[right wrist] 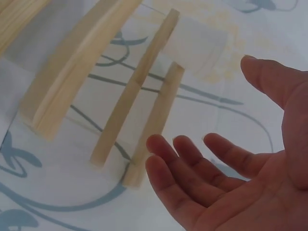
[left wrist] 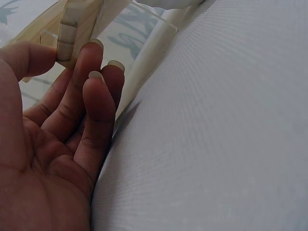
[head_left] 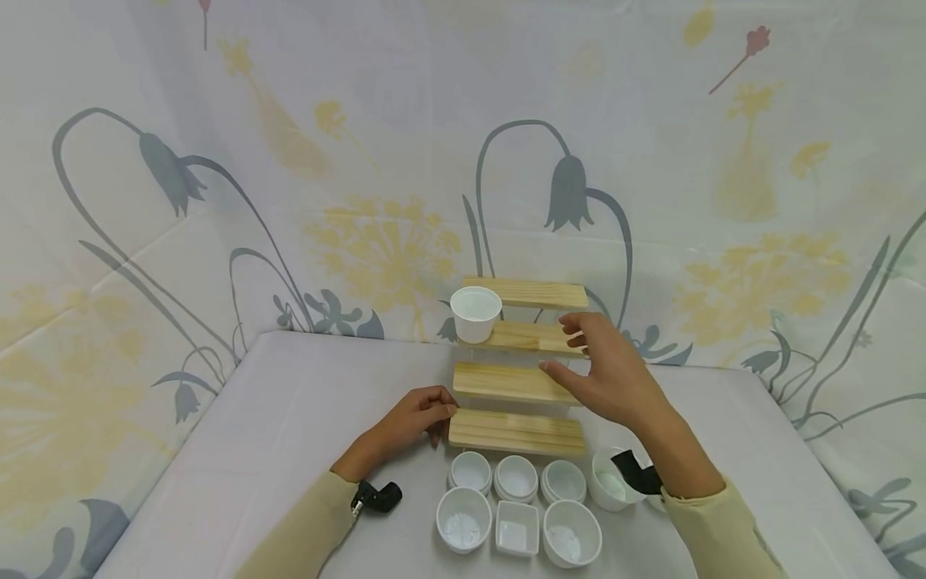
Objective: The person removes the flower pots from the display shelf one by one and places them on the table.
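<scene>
A tiered rack of wooden shelf boards [head_left: 517, 432] stands at the middle of the table. My left hand [head_left: 419, 416] pinches the left end of its lowest board; in the left wrist view the thumb and fingers [left wrist: 98, 103] lie on either side of the board end [left wrist: 69, 33]. At the rack's right side my right hand [head_left: 608, 374] is held up with fingers spread and holds nothing. In the right wrist view that hand's palm [right wrist: 231, 192] faces the boards [right wrist: 130, 106]. A white round cup [head_left: 475, 314] sits at the left end of an upper board.
In front of the rack stand several white bowls, among them a round one [head_left: 463, 521] and another [head_left: 572, 535], with a square dish [head_left: 517, 528] between. A larger white cup [head_left: 610, 481] is beneath my right wrist. Behind the white table [head_left: 304, 378] hangs a flowered cloth [head_left: 405, 161].
</scene>
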Demonstrator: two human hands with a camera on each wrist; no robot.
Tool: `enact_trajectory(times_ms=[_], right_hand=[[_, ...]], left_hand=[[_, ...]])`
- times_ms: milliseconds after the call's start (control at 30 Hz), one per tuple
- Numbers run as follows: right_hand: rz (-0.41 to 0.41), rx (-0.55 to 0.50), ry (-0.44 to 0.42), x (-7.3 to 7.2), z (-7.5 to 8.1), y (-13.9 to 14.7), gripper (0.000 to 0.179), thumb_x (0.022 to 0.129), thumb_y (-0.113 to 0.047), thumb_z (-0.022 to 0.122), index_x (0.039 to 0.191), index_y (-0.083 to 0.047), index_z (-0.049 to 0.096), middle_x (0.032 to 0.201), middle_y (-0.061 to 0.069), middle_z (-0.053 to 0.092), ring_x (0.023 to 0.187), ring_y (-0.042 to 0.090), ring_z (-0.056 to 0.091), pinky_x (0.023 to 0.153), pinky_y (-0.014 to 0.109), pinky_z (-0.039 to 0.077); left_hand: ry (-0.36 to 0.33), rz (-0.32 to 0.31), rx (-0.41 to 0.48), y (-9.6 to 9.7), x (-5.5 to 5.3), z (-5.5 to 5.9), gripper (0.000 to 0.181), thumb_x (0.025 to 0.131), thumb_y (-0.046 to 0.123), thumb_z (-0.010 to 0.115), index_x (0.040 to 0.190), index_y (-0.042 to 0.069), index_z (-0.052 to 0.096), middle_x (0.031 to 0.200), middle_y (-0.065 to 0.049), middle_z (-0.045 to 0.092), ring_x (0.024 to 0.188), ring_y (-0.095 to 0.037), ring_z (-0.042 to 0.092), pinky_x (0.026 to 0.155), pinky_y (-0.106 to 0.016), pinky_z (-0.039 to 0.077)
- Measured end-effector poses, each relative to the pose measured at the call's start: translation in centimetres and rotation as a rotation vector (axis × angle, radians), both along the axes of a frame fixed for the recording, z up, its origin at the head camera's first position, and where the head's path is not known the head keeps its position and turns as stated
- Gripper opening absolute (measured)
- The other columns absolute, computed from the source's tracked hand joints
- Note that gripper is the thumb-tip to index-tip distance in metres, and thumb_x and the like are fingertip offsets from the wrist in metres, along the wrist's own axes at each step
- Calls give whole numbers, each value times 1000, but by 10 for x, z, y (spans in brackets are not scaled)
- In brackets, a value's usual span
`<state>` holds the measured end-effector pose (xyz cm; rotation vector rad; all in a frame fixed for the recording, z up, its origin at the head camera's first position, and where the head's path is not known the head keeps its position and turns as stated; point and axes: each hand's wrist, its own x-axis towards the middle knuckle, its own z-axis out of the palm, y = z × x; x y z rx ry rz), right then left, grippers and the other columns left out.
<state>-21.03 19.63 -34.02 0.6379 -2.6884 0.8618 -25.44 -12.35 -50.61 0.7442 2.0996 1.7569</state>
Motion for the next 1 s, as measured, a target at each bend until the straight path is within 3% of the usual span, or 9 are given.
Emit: enact_trajectory(times_ms=[200,433,1000], right_hand=[[-2,-14,-17,-12,5,-11,64,96,-30,81,144,-2,50,137,16,58,121,38,63,100,55,54],[21,-36,-35,-21,6,-23,65,94,-25,82,145,-1,49,138,17,56,121,37,62,101,55,53],[55,-69,-27,-46,12,-56,80,89,-33,88,153,-7,48,145,19,54,120,39,64,96,55,57]], left_hand=[[-4,1,4,0,0,-1,23,109,14,54,109,-6,66,80,-4,66,68,-18,60,60,-29,55],[0,4,2,0,0,-1,23,108,14,55,109,-6,66,79,-4,65,69,-17,60,61,-28,55],[-14,0,14,0,-1,-2,22,108,14,55,108,-5,65,78,-3,66,67,-16,60,60,-28,55]])
